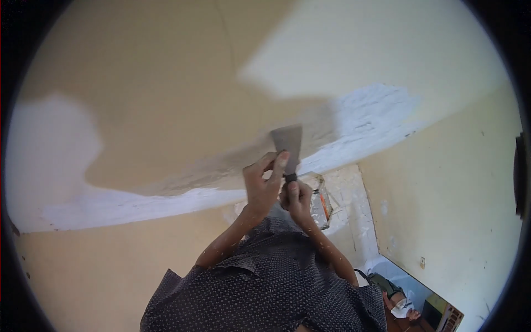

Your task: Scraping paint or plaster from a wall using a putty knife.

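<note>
My right hand (297, 200) is closed around the dark handle of a putty knife (289, 143), whose wide grey blade points up toward the plastered surface. Close beside it, my left hand (261, 185) has its fingers curled, with the thumb against the lower part of the blade. Behind the blade runs a rough band of white plaster (370, 113), partly in the shadow of my arms and body. Whether the blade touches the plaster, I cannot tell. Pale specks dot both my forearms.
Beige wall (127, 254) lies below the plaster band, and a pale side wall (437, 188) with a socket (422, 262) stands to the right. Beyond my right arm is a grey thing with an orange strip (323, 206). Another person (402, 303) appears at the lower right.
</note>
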`<state>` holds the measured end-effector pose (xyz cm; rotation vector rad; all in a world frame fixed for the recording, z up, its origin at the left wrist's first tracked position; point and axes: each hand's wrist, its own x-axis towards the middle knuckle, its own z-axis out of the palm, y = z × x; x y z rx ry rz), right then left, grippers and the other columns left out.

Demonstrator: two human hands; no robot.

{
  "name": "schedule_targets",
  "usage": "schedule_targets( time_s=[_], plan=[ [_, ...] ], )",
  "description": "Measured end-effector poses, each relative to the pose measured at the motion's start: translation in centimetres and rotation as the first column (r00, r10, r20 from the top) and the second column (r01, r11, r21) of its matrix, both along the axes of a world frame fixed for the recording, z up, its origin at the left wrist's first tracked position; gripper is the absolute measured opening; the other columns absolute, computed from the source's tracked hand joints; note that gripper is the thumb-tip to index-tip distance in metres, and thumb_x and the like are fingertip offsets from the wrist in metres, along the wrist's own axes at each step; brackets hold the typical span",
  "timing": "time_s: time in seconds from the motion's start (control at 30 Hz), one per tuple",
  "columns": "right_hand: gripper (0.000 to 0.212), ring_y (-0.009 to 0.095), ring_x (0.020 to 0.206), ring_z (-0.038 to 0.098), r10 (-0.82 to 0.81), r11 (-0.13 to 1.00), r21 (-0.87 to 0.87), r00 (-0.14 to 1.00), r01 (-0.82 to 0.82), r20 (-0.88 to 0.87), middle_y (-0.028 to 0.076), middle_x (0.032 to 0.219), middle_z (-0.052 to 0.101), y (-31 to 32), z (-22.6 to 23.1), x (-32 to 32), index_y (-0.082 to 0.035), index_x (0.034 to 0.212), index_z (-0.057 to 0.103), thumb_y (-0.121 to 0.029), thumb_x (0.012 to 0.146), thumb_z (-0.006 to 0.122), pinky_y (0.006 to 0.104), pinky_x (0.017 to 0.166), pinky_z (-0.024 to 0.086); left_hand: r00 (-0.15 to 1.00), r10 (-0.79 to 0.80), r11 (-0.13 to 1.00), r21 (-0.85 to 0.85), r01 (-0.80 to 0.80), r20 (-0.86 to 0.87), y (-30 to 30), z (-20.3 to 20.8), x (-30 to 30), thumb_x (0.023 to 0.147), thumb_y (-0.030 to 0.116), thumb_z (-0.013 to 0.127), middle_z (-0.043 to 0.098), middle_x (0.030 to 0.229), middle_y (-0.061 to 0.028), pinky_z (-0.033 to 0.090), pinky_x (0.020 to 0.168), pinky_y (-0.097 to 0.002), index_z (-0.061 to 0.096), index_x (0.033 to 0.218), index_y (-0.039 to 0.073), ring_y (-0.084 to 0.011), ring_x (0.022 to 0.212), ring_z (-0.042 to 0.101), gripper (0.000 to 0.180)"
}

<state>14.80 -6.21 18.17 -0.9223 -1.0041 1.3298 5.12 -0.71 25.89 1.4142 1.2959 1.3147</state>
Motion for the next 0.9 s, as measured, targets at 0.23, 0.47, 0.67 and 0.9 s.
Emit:
schedule_targets(
  time_s=[0.23, 0.47, 0.67, 0.9],
  plan=[
    [0.045, 0.006, 0.048, 0.042, 0.039, 0.999, -0.005, 0.999, -0.039, 0.019, -0.003, 0.053, 0.045, 0.8, -0.6, -0.6, -0.004, 0.069, 0.046, -0.039, 0.099, 0.044, 0.0243, 0.044, 0.032, 1.0, 0.011, 1.0, -0.019, -0.011, -0.012, -0.6, -0.4, 0.1, 0.094, 0.019, 0.059, 0.065, 0.076, -0.0046, 0.048, 0.063, -0.022, 0.062, 0.085, -0.005, -0.0085, 0.071, 0.062, 0.026],
    [0.047, 0.006, 0.046, 0.041, 0.057, 0.998, -0.037, 0.995, -0.06, -0.08, -0.003, 0.052, 0.044, 1.2, -0.6, -1.3, -0.004, 0.066, 0.047, -0.036, 0.1, 0.042, 0.0244, 0.043, 0.031, 0.999, 0.013, 1.0, 0.007, -0.013, 0.052, -0.3, -0.5, 0.3, 0.095, 0.019, 0.056, 0.069, 0.081, -0.0092, 0.048, 0.062, -0.0225, 0.064, 0.09, -0.005, -0.0096, 0.071, 0.062, 0.025],
    [0.049, 0.006, 0.046, 0.041, 0.039, 0.999, 0.023, 0.998, -0.038, -0.048, -0.002, 0.052, 0.045, 2.6, 0.9, -1.6, -0.006, 0.065, 0.045, -0.039, 0.1, 0.04, 0.0244, 0.043, 0.032, 0.996, 0.014, 1.0, -0.006, -0.014, 0.091, 0.0, 0.8, 0.4, 0.096, 0.02, 0.055, 0.07, 0.086, -0.0112, 0.049, 0.064, -0.0243, 0.064, 0.092, -0.005, -0.0109, 0.07, 0.063, 0.027],
    [0.051, 0.005, 0.042, 0.038, 0.049, 0.997, 0.057, 0.995, -0.044, -0.087, -0.004, 0.052, 0.04, 3.0, 0.7, 0.3, -0.007, 0.066, 0.044, -0.047, 0.098, 0.042, 0.0223, 0.039, 0.026, 0.986, -0.085, 0.996, -0.025, 0.089, 0.146, 1.0, 2.6, 2.1, 0.096, 0.018, 0.054, 0.07, 0.088, -0.0121, 0.052, 0.066, -0.0254, 0.063, 0.095, -0.006, -0.0152, 0.073, 0.067, 0.025]
  ],
)
